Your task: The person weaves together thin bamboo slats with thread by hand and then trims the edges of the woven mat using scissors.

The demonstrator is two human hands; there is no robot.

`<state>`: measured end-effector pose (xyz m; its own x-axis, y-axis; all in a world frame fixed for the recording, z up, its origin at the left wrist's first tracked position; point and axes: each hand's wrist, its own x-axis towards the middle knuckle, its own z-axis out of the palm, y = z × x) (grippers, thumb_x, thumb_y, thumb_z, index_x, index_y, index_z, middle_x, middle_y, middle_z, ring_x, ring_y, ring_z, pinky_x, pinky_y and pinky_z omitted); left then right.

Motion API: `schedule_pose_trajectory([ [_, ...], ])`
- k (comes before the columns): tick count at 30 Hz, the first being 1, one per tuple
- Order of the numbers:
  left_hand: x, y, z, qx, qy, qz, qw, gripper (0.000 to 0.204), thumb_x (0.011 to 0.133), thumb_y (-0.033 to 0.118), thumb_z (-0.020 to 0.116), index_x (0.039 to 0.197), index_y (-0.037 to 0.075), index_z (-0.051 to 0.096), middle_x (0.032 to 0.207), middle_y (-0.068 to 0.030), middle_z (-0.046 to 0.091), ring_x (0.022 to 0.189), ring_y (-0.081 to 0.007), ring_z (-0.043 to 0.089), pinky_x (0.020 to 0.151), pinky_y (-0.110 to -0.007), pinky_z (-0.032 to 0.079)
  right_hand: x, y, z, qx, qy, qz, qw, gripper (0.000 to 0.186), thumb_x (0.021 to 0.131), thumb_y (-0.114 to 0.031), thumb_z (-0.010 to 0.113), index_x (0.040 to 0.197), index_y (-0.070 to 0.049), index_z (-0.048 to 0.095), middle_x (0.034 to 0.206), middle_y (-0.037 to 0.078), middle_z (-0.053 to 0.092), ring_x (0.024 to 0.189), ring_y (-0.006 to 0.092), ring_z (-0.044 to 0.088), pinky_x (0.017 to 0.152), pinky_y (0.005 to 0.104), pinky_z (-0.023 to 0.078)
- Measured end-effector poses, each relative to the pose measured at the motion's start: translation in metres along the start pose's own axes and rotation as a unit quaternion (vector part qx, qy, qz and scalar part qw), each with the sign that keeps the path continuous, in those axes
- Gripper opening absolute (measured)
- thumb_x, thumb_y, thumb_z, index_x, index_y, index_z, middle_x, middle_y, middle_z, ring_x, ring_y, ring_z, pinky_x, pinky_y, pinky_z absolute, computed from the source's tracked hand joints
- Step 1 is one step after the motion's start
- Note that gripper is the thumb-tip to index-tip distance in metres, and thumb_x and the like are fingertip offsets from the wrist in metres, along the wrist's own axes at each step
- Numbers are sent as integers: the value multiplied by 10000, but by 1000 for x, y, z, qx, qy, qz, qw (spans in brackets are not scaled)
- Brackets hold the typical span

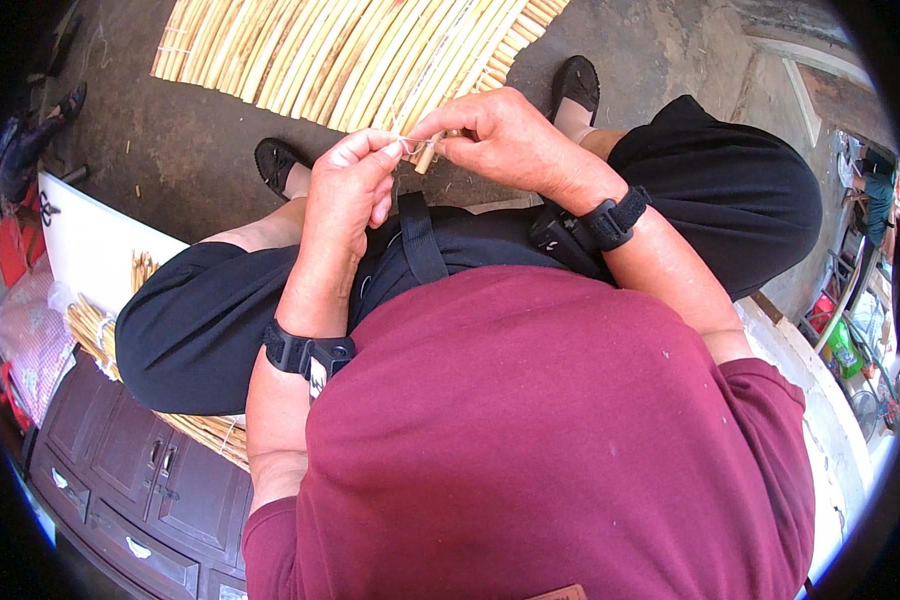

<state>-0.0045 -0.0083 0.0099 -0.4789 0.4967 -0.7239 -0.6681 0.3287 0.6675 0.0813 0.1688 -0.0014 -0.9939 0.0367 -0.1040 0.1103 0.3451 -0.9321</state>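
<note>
My left hand (pixel 355 185) pinches a thin pale string (pixel 408 143) between thumb and forefinger, its other fingers curled. Beside it, my right hand (pixel 495 140) is closed in a pinch at the same string, against a short pale stick (pixel 425 162) that points toward me. Just beyond both hands, a mat (pixel 320 55) of pale sticks bound side by side lies over the floor, with strands of string running from it toward my fingers. Whether my right fingers grip the stick as well as the string is hard to make out.
Bundles of thin sticks (pixel 98 330) rest at my left beside a white board (pixel 95 235) and a dark wooden cabinet (pixel 110 430). Another person's leg (pixel 25 150) shows at far left. At far right are a person (pixel 875 200) and clutter. Concrete floor (pixel 180 150) surrounds my feet.
</note>
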Motion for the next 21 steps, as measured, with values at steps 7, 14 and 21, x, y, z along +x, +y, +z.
schedule_pose_trajectory([
  [7, 0, 0, 1, -1, 3, 6, 1000, 126, 904, 149, 593, 918, 26, 615, 516, 69, 404, 375, -24, 305, 341, -186, 255, 0, 4, 0, -19, -12, -5, 1000, 281, 785, -10, 567, 1012, -107, 701, 848, 96, 692, 717, 148, 632, 663, 270, 495],
  [14, 0, 0, 1, 6, 5, 11, 1000, 116, 905, 143, 590, 900, 29, 610, 522, 71, 400, 379, -23, 301, 342, -189, 251, -1, 2, 3, -20, -16, 31, 999, 241, 814, -18, 595, 1017, -92, 702, 848, 83, 691, 750, 122, 629, 689, 260, 493],
  [21, 0, -2, 0, -2, 1, 10, 1000, 98, 909, 132, 577, 916, 37, 599, 537, 59, 410, 393, -33, 320, 350, -192, 259, 1, 8, 4, 76, -14, 23, 997, 201, 836, -17, 606, 1012, -54, 697, 893, 56, 700, 828, 96, 623, 746, 242, 485],
])
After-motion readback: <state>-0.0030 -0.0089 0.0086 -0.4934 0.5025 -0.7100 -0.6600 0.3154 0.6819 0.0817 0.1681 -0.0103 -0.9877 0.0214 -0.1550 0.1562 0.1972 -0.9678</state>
